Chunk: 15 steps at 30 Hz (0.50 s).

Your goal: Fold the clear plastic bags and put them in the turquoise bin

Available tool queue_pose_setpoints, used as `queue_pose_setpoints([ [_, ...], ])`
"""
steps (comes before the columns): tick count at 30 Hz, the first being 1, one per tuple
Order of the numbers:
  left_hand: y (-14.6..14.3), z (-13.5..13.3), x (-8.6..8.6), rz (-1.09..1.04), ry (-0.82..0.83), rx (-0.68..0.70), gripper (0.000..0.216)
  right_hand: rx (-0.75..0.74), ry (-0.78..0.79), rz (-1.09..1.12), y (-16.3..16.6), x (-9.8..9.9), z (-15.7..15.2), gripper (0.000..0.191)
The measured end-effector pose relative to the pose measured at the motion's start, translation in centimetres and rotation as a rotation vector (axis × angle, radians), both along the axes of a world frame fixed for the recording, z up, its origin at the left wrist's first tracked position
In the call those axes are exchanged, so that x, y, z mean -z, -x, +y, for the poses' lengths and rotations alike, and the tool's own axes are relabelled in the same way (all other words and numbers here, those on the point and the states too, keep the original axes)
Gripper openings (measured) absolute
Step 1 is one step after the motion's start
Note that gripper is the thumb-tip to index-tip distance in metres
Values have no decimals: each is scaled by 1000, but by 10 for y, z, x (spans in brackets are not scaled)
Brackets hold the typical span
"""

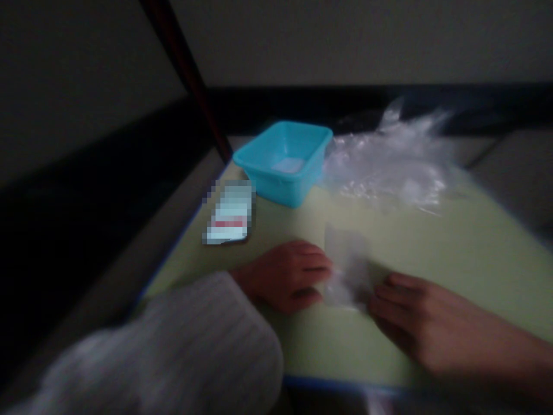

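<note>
A small clear plastic bag [348,268] lies between my two hands on the yellow-green tabletop. My left hand [289,276], coming out of a light knitted sleeve, reaches its left edge with loosely curled fingertips; a gap shows between thumb and fingers. At the bag's lower right edge, the fingers of my right hand [415,317] are pressed together on the plastic. My right thumb is mostly hidden. The picture is dim and blurred, so the bag's contents, if any, cannot be made out.
A turquoise plastic basket [276,187] with something whitish inside stands toward the back. Right of it spreads a heap of crumpled clear plastic [393,161]. A pixelated, phone-like flat object [231,213] lies left. The table [453,248] has a blue edge.
</note>
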<state>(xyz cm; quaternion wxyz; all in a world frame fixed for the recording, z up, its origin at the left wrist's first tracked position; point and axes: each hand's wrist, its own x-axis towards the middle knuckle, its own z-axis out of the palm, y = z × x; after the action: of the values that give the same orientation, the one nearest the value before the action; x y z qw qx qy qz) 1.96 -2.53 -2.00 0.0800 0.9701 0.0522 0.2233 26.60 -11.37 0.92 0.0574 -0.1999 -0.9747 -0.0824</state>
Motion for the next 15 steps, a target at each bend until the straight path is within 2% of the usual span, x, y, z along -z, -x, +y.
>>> queue_pose_setpoints([
  [8,0,1,1,18,-46,13,25,-19,-35,-12,-1,0,1,14],
  [15,-1,2,2,17,-41,23,32,24,-22,84,-5,2,5,18],
])
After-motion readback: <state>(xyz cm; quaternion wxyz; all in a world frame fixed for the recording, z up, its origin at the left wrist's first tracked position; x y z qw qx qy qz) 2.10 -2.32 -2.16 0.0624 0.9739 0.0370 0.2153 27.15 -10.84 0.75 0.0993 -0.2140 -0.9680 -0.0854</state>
